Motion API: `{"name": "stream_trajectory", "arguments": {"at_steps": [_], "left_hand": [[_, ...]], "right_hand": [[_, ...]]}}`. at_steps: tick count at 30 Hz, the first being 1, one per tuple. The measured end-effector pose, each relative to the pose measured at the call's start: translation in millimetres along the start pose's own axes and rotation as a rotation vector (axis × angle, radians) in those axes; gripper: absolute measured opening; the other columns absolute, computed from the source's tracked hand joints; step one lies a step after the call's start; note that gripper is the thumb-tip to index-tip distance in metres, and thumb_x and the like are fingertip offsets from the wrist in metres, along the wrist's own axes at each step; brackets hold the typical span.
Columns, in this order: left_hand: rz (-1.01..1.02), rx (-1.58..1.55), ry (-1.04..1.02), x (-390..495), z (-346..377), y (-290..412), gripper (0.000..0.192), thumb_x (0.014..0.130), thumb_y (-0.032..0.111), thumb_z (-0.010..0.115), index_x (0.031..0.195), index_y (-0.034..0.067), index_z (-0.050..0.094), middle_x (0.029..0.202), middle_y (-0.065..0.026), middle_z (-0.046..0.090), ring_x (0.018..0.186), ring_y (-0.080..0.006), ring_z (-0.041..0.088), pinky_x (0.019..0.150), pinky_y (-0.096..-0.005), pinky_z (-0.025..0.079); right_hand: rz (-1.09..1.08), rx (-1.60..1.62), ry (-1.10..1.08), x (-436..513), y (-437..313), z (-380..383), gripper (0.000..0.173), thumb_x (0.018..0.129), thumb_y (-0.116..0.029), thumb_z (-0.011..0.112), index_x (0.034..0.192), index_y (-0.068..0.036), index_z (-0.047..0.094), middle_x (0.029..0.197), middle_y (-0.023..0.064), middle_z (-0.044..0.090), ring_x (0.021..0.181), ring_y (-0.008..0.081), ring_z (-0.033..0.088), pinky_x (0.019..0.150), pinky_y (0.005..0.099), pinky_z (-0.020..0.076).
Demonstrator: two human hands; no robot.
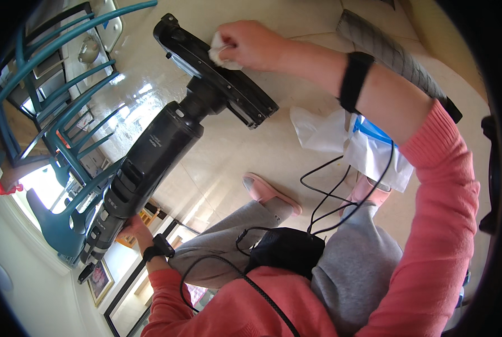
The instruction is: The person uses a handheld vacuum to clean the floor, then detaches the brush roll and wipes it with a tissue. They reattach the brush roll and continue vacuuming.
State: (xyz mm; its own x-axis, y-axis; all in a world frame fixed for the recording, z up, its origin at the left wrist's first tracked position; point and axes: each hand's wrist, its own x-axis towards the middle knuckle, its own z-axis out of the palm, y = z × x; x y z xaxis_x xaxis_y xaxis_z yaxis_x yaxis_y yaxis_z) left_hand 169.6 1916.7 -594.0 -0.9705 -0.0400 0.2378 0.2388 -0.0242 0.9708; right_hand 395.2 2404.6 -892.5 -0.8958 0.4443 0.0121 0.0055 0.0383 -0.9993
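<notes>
A black upright floor cleaner (158, 147) lies tilted across the left half of the view, its wide floor head (242, 90) towards the top. My left hand (135, 231) holds its body near the lower, handle end, the fingers partly hidden behind it. Pinched in my right hand (251, 46) is a crumpled white wipe (223, 54), pressed against the upper edge of the floor head. A white packet with a blue strip (375, 147) sits under my right forearm, partly covered by it.
A grey roller brush with dark spiral stripes (385, 50) lies at the upper right. Teal chairs (74, 101) crowd the left side. My feet in pink slippers (268, 191) rest on the tiled floor (217, 143). A black pouch with cables (289, 250) is at my waist.
</notes>
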Motion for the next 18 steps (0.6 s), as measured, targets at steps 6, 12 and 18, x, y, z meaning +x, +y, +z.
{"name": "stream_trajectory", "arguments": {"at_steps": [6,12,18], "left_hand": [[0.066,0.002,-0.025,-1,11,1,0.073,0.075,0.061,0.057,0.126,0.009,0.056,0.133,-0.0108,0.055,0.121,-0.0306,0.052,0.110,-0.0472,0.033],[0.094,0.090,0.008,-17,29,-2,0.083,0.074,0.066,0.054,0.130,0.006,0.052,0.137,-0.0098,0.051,0.125,-0.0309,0.048,0.112,-0.0472,0.029],[0.107,0.054,0.013,-19,36,1,0.080,0.072,0.066,0.055,0.127,0.008,0.055,0.134,-0.0097,0.053,0.123,-0.0314,0.049,0.111,-0.0495,0.030]], "right_hand": [[-0.034,-0.011,-0.248,2,-6,4,0.012,0.079,-0.006,0.067,0.083,-0.001,0.056,0.076,0.0120,0.062,0.072,0.0269,0.060,0.065,0.0369,0.0462],[0.084,0.057,-0.436,-16,-19,-14,0.014,0.080,-0.004,0.066,0.078,0.000,0.052,0.074,0.0091,0.060,0.070,0.0204,0.057,0.063,0.0362,0.0444],[0.125,0.156,-0.411,-32,-21,-30,0.011,0.082,-0.003,0.064,0.081,-0.002,0.054,0.082,0.0073,0.064,0.079,0.0156,0.060,0.072,0.0304,0.0470]]}}
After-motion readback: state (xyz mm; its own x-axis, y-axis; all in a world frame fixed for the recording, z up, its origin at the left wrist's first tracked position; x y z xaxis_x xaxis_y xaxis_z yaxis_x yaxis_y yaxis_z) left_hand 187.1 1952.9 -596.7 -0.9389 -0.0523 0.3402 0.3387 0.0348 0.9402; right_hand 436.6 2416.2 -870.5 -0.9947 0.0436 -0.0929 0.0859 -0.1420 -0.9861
